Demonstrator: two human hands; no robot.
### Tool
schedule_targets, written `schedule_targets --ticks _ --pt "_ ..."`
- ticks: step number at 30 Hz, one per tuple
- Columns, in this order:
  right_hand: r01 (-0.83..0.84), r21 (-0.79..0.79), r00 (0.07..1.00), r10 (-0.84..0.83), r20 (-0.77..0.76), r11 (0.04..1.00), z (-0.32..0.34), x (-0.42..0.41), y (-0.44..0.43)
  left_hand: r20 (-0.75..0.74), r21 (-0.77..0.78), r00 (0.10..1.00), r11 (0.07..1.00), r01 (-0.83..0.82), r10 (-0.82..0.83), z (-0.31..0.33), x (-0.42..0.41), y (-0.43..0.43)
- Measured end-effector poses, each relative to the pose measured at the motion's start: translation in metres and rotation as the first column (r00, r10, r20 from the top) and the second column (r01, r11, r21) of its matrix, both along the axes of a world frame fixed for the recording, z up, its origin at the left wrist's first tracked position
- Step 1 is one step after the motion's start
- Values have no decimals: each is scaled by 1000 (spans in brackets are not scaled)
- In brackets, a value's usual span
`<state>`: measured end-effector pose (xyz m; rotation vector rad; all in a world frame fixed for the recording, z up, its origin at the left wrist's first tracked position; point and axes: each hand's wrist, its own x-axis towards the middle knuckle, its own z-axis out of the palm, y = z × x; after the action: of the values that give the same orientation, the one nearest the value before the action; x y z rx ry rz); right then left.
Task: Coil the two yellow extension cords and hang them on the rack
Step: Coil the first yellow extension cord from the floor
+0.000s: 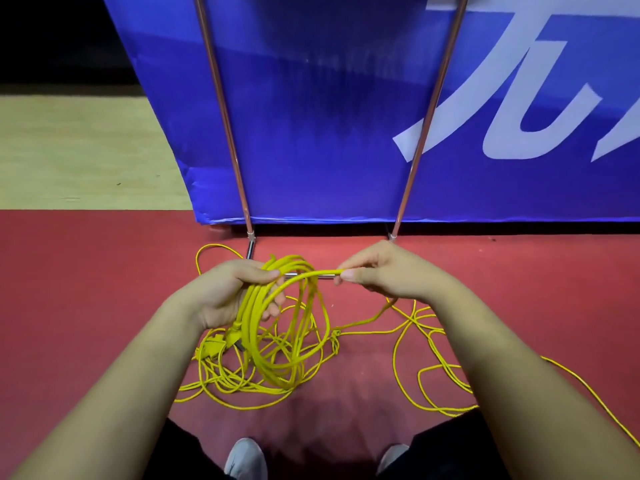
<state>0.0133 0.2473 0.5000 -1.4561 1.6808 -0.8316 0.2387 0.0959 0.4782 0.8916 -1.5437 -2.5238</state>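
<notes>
Looking down from my head, my left hand point(235, 292) grips the coil of yellow cord point(287, 327), fingers curled round several loops that hang in front of me. My right hand point(377, 271) pinches the next stretch of that cord between thumb and fingers, just right of the coil. Loose yellow cord point(426, 341) lies tangled on the red floor point(86, 289) beneath and to the right. The rack point(228, 126) stands on the far side, in front of a blue banner point(329, 116).
</notes>
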Motion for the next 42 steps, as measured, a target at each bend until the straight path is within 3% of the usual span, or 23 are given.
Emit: schedule_targets --ticks 5,8,10,14,16,18,20,22,24,27,31,34,38,42 --pt "-17 -50 999 15 -38 999 -26 15 -26 -41 42 995 995 90 -88 -24 -9 -4" --pt "95 -102 995 -94 18 990 -53 10 -39 -99 73 990 991 112 -104 -30 -11 -13" --pt "116 -77 992 -111 59 990 -76 1 -43 -138 89 987 992 93 -81 -32 -10 -22" --pt "22 55 996 -17 -87 998 -116 -23 -43 -194 156 981 987 28 3 -32 -3 -40" --pt "69 62 994 -73 75 996 -125 -32 -44 -175 124 983 992 -28 49 -32 1 -46" --pt "190 32 924 -190 333 981 -123 -31 -46 -119 62 989 995 -81 88 -33 5 -51" --pt "278 -7 873 -249 420 961 -113 -27 -50 -47 22 995 996 -86 87 -35 7 -53" --pt "239 -39 915 -212 343 970 -98 -26 -52 24 30 996 996 -85 84 -36 7 -51" --pt "105 -43 984 -98 150 994 -81 -21 -49 76 -14 996 999 -50 51 -39 7 -48" --pt "-59 -1 998 59 -23 998 -70 0 -52 86 -86 994 993 79 -72 -47 6 -38" --pt "-83 -69 996 84 13 994 -72 26 -63 12 16 990 990 142 -142 -49 3 -24" --pt "8 -35 998 -6 56 999 -83 17 -63 -42 148 996 986 79 -73 -45 1 -25" --pt "-19 86 989 31 -142 996 -112 -7 -57 -41 181 999 983 17 -10 -40 -3 -27" --pt "51 114 995 -40 -92 992 -133 -26 -53 -104 206 994 977 51 -29 -39 2 -35"
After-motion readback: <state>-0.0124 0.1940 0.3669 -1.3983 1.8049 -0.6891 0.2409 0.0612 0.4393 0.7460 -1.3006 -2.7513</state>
